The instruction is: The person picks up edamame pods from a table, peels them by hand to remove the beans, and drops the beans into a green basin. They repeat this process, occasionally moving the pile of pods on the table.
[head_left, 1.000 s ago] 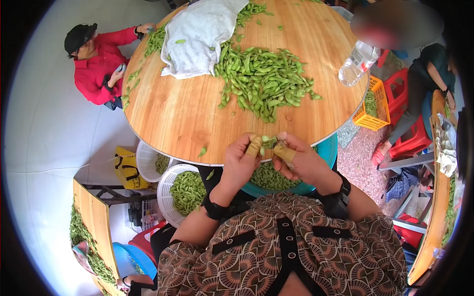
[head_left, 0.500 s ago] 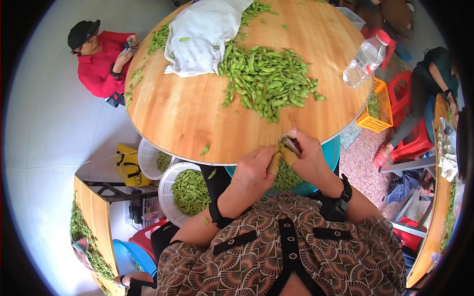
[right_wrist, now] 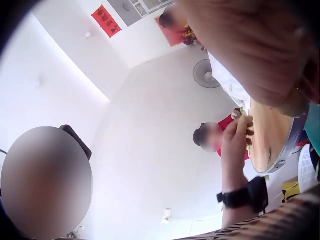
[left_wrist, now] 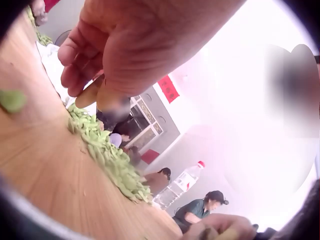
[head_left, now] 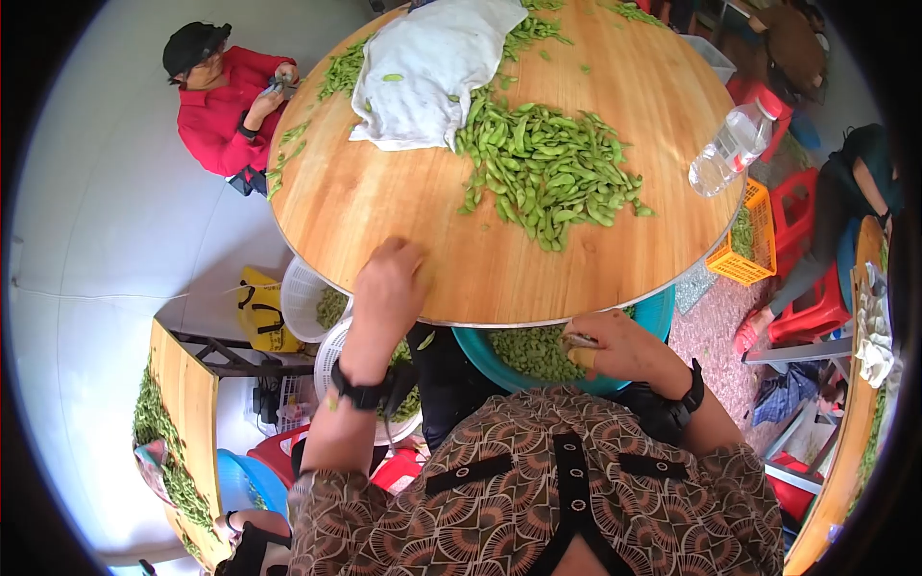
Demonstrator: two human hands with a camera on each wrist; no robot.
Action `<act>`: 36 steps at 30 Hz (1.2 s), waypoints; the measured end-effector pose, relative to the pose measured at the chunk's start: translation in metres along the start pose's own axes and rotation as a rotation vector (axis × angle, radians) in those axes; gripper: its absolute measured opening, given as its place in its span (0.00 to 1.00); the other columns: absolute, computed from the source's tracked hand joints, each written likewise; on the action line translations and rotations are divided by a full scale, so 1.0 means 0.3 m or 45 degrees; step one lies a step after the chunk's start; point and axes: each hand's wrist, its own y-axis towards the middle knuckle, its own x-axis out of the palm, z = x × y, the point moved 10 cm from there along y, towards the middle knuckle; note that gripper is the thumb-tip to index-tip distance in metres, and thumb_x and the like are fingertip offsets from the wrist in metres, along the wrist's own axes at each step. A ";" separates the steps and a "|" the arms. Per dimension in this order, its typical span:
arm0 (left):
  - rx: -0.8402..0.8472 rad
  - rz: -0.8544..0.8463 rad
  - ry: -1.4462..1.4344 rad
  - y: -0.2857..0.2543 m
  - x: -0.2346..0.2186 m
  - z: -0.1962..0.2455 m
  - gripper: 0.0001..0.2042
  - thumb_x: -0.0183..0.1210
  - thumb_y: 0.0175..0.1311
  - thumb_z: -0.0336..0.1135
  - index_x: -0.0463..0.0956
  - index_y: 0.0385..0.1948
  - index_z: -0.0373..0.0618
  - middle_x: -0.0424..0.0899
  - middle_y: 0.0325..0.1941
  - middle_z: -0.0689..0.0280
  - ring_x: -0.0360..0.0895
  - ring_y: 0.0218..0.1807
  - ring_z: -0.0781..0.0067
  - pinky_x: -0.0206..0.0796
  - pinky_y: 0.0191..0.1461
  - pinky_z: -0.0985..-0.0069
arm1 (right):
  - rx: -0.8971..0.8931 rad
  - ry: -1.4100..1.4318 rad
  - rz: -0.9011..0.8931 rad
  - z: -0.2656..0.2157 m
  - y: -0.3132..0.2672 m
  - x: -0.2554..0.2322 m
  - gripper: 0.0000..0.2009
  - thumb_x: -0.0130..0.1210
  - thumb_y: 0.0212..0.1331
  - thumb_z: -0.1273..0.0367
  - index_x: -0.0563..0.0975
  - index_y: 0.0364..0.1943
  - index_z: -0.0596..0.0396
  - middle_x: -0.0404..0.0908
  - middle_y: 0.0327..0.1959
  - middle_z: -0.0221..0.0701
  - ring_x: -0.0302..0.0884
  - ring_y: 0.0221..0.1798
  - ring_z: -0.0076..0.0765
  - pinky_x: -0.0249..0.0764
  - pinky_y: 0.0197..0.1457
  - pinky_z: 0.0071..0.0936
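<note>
My left hand point(head_left: 387, 288) is over the front left of the round wooden table point(head_left: 499, 278), fingers loosely bent with nothing visible in them. Yellow finger covers point(left_wrist: 91, 95) show on it in the left wrist view, where a blurred green pod point(left_wrist: 12, 100) lies on the wood. My right hand point(head_left: 624, 346) curls round a small grey tool point(head_left: 579, 340), mostly hidden by the fingers. Below that hand sits a teal basin point(head_left: 469, 348) of green pods point(head_left: 533, 353). A pile of soybean pods point(head_left: 552, 173) lies mid-table.
A white cloth point(head_left: 423, 82) covers part of the table, and a water bottle point(head_left: 735, 149) lies at the right. White baskets point(head_left: 305, 298) stand below the left edge, an orange crate point(head_left: 759, 235) at the right. A person in red point(head_left: 226, 120) sits at the far left.
Both hands were together over the table edge and basin, working at a pod. My left hand has moved left and forward over the table, and my right has drawn back right, keeping the tool.
</note>
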 end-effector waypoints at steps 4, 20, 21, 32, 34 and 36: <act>-0.071 -0.047 0.036 0.233 0.184 -0.027 0.06 0.60 0.53 0.31 0.78 0.30 0.40 0.80 0.33 0.52 0.79 0.36 0.47 0.71 0.40 0.57 | 0.459 0.288 -0.128 0.050 -0.004 0.017 0.09 0.54 0.57 0.68 0.76 0.38 0.58 0.77 0.24 0.30 0.77 0.19 0.24 0.71 0.25 0.22; 0.088 0.114 0.062 0.220 0.148 0.061 0.15 0.57 0.44 0.22 0.75 0.38 0.43 0.77 0.39 0.57 0.73 0.44 0.53 0.63 0.47 0.60 | 0.387 0.552 0.151 0.017 0.065 -0.042 0.15 0.46 0.67 0.65 0.74 0.53 0.56 0.76 0.25 0.27 0.69 0.17 0.20 0.67 0.24 0.20; 0.089 0.114 0.062 0.216 0.140 0.068 0.15 0.57 0.44 0.22 0.75 0.38 0.43 0.77 0.39 0.57 0.73 0.44 0.53 0.63 0.47 0.60 | 0.387 0.552 0.152 0.018 0.068 -0.039 0.15 0.46 0.67 0.65 0.74 0.53 0.56 0.76 0.25 0.27 0.69 0.17 0.20 0.67 0.24 0.20; 0.344 0.227 -0.295 0.138 0.071 0.202 0.20 0.51 0.51 0.18 0.72 0.49 0.36 0.75 0.39 0.49 0.74 0.43 0.48 0.69 0.45 0.63 | 0.404 0.881 0.221 0.006 0.077 -0.041 0.15 0.42 0.71 0.64 0.67 0.57 0.55 0.72 0.26 0.26 0.66 0.17 0.19 0.62 0.21 0.19; 0.183 0.066 -0.555 0.128 0.057 0.245 0.17 0.49 0.57 0.20 0.72 0.49 0.37 0.76 0.35 0.52 0.75 0.39 0.53 0.69 0.43 0.66 | 0.393 0.952 0.256 0.004 0.083 -0.044 0.15 0.41 0.71 0.64 0.65 0.58 0.54 0.73 0.27 0.27 0.66 0.18 0.19 0.61 0.20 0.18; 0.016 -0.105 -0.810 0.095 0.105 0.270 0.13 0.48 0.62 0.23 0.72 0.49 0.38 0.76 0.31 0.54 0.77 0.35 0.59 0.70 0.41 0.69 | 0.385 1.027 0.293 0.001 0.084 -0.047 0.16 0.40 0.71 0.64 0.63 0.59 0.53 0.73 0.28 0.27 0.66 0.18 0.19 0.60 0.20 0.17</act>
